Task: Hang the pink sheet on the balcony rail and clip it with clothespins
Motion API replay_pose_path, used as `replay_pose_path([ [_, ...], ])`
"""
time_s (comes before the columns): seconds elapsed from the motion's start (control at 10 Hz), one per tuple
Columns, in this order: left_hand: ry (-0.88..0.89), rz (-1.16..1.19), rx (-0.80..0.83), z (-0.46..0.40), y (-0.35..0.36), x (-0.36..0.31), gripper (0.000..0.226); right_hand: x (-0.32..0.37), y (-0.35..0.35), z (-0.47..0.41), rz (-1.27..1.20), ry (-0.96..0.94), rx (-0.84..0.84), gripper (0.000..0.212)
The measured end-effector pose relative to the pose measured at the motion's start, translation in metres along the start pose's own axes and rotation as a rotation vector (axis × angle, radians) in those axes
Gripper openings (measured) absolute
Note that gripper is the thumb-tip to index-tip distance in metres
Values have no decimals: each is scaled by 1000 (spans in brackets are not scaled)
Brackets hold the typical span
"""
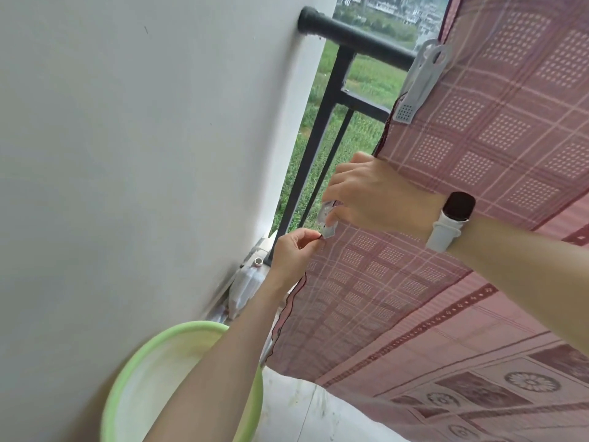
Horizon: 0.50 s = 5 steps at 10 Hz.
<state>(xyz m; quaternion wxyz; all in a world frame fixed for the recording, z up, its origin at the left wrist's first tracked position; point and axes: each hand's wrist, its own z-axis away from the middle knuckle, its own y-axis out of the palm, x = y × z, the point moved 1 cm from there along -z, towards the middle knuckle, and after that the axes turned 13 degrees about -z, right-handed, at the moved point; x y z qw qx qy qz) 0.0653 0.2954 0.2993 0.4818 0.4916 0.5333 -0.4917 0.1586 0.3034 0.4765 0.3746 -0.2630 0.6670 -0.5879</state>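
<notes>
- Basin (127, 378) sits nearest, on the floor by the wall.
- Left hand (291, 253) pinches the sheet (446, 282) edge.
- Right hand (373, 196) squeezes a second pin (328, 223) onto that edge; not yet seated, by appearance.
- Sheet hangs over the rail (357, 36); first clip (420, 81) already holds it there.

Pink sheet (462, 173), checked and dotted with a floral border, is draped over the black balcony rail (357, 36) and hangs below it. One large pale clothespin (420, 82) is clamped on the sheet's edge at the rail. A second, clear clothespin (328, 218) sits lower on that edge, partly hidden.
</notes>
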Motion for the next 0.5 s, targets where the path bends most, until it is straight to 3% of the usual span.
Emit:
replay_pose_path([
  [0.4,-38,-83,-19,11,-1,-8,12,-1,15,-5,268,21,145,37],
  [0.5,-9,-216,-15,10,-18,-19,6,1,12,3,129,-6,14,52],
])
